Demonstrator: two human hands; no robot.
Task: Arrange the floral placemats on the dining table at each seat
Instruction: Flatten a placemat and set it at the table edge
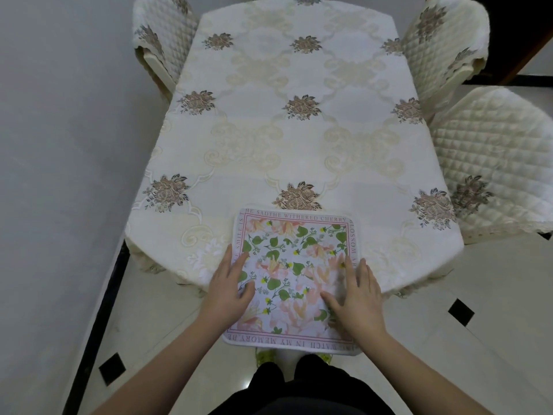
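2 flat hands press 1 floral placemat (294, 274) at the near end of the surface (299, 130). My left hand (229, 284) lies with fingers straight on the mat's left border; my right hand (356, 295) lies spread on its right side, slightly blurred, neither grip curled round anything. The mat's near edge overhangs the surface toward me. To seat it well, I judge I should slide it forward with even pressure from both palms, keeping its far edge square to the embroidered cloth, before turning to the 3 quilted chairs (490, 163).
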